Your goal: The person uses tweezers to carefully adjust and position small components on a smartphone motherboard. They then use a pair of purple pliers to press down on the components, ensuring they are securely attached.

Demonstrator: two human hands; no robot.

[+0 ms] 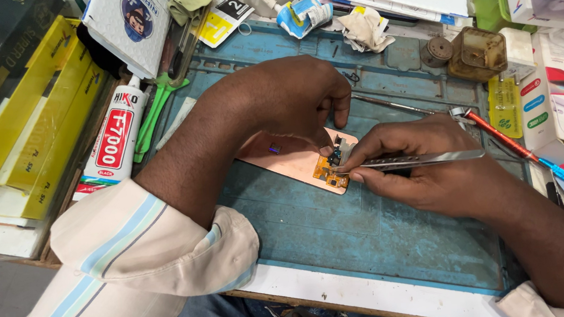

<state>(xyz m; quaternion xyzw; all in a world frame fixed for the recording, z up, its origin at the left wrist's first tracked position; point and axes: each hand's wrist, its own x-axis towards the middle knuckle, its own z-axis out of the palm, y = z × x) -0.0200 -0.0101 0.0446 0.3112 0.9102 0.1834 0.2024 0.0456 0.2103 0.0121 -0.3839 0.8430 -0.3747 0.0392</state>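
Note:
A copper-coloured phone screen panel (pixel 282 157) lies face down on the blue work mat (pixel 344 235), with a small orange flex board (pixel 330 173) at its near end. My left hand (pixel 290 99) rests on top of the panel, fingertips pressing beside the flex board. My right hand (pixel 420 166) grips metal tweezers (pixel 420 159), whose tips touch the flex board. Part of the panel is hidden under my left hand.
A white glue tube (pixel 115 140) and green plastic tweezers (pixel 153 112) lie at the left. Yellow boxes (pixel 30 121) are stacked far left. A red and blue screwdriver (pixel 526 150) lies at the right, with a brown cube-shaped holder (pixel 477 53), packets and papers behind.

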